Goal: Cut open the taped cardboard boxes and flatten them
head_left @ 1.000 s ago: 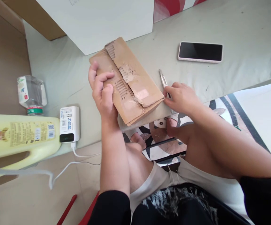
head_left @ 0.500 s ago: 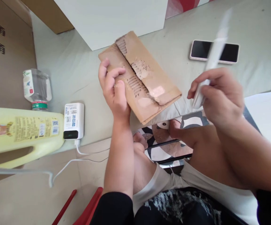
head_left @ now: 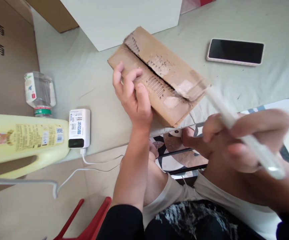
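Note:
My left hand (head_left: 134, 96) grips a small brown cardboard box (head_left: 172, 73) from its left side, fingers bent over its top. The box is tilted, and its top is torn along a dark seam, with ridged corrugation and bits of clear tape showing. My right hand (head_left: 249, 140), smeared by motion, is closed around a white-handled knife (head_left: 254, 146). The knife's blurred far end points at the right corner of the box; whether it touches the cardboard I cannot tell.
A phone (head_left: 236, 51) lies at the right on the pale covered surface. On the left are a white power bank (head_left: 79, 128) with a cable, a yellow jug (head_left: 29, 143) and a clear bottle (head_left: 41, 93). A white box (head_left: 124, 20) stands behind; a red stool (head_left: 96, 216) is below.
My right hand has swung the knife from pointing up and away to pointing left at the box's corner. The box has shifted slightly right and tilted, showing more of its front side.

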A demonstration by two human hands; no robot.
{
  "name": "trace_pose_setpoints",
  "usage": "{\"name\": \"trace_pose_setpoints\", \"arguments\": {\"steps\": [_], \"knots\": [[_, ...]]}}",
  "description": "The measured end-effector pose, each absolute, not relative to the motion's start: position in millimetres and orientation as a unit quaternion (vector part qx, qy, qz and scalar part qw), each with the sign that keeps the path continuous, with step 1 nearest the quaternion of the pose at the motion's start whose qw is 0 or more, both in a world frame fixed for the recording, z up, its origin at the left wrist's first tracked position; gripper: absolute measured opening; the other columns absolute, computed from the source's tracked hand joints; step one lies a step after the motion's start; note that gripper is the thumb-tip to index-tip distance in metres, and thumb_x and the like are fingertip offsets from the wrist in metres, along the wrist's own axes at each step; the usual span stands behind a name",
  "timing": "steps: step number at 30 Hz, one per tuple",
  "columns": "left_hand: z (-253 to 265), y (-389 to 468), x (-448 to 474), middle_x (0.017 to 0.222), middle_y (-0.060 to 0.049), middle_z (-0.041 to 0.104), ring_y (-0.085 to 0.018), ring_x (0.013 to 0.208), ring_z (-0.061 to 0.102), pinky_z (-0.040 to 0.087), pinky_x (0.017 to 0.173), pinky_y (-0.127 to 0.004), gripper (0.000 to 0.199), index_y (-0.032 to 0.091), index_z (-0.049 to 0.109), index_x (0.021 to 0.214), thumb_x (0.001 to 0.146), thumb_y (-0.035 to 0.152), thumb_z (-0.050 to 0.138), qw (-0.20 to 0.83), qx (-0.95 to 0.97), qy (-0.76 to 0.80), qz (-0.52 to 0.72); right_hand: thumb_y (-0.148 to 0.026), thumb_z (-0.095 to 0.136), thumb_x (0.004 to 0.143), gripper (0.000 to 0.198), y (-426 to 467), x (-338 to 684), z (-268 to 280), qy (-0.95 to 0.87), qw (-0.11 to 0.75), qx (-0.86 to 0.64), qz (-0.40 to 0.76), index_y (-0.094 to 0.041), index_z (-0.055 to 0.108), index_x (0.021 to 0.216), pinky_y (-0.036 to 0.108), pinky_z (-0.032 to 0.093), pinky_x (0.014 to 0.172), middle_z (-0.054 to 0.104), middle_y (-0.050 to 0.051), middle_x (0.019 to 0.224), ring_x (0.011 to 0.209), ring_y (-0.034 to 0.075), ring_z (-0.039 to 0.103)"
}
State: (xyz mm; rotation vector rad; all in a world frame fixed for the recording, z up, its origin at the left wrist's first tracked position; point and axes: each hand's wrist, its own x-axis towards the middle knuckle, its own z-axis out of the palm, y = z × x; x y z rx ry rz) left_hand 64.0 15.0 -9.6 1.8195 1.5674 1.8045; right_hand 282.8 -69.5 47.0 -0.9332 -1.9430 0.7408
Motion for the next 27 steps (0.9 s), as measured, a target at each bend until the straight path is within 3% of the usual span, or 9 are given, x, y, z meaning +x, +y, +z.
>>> {"name": "trace_pose_setpoints", "arguments": {"steps": [6,9,14,20,25,27], "knots": [[-10.2,15.2,64.6,0.134,-0.012,0.05,-0.021,0.133,0.048,0.037,0.118,-0.04,0.049,0.019,0.062,0.106,0.101,0.055,0.029,0.046,0.614,0.508,0.602,-0.022,0.055,0.088,0.013,-64.3,272.4,48.1,-0.795,0.427,-0.264,0.341,-0.021,0.048,0.078,0.023,0.046,0.048,0.058,-0.001,0.06,0.051,0.01,0.056],[-9.7,14.6,64.0,0.134,-0.014,0.05,-0.022,0.132,0.049,0.037,0.119,-0.041,0.048,0.018,0.063,0.106,0.101,0.053,0.03,0.054,0.614,0.505,0.604,-0.02,0.053,0.086,0.006,-63.7,272.9,50.5,-0.81,0.446,-0.273,0.265,-0.02,0.048,0.083,0.019,0.042,0.045,0.057,-0.003,0.057,0.046,0.007,0.05],[-10.7,14.8,63.3,0.136,-0.009,0.05,-0.023,0.136,0.046,0.034,0.122,-0.043,0.049,0.025,0.061,0.106,0.099,0.06,0.027,0.055,0.611,0.527,0.589,-0.018,0.05,0.086,0.004,-65.3,271.1,53.2,-0.851,0.372,-0.32,0.188,-0.022,0.047,0.084,0.018,0.04,0.045,0.056,-0.005,0.054,0.045,0.006,0.051],[-10.8,14.7,63.8,0.135,-0.008,0.05,-0.022,0.134,0.048,0.035,0.122,-0.044,0.048,0.024,0.061,0.105,0.1,0.058,0.028,0.048,0.609,0.526,0.592,-0.018,0.048,0.087,0.007,-66.0,267.1,54.8,-0.843,0.383,-0.346,0.154,-0.023,0.045,0.084,0.018,0.038,0.043,0.051,-0.007,0.051,0.043,0.006,0.049],[-9.4,13.6,63.6,0.143,-0.009,0.046,-0.025,0.147,0.034,0.028,0.126,-0.046,0.055,0.025,0.058,0.108,0.096,0.066,0.024,0.096,0.602,0.561,0.56,-0.022,0.049,0.089,0.006,-69.2,265.7,56.7,-0.83,0.381,-0.373,0.167,-0.025,0.047,0.084,0.021,0.042,0.044,0.055,-0.006,0.055,0.044,0.008,0.05],[-8.6,13.5,64.1,0.141,-0.01,0.048,-0.026,0.145,0.036,0.029,0.125,-0.046,0.054,0.023,0.059,0.106,0.097,0.065,0.026,0.089,0.596,0.558,0.571,-0.02,0.051,0.087,0.006,-69.1,263.9,55.7,-0.826,0.381,-0.371,0.188,-0.025,0.048,0.084,0.021,0.043,0.044,0.056,-0.006,0.056,0.046,0.009,0.053]]}}
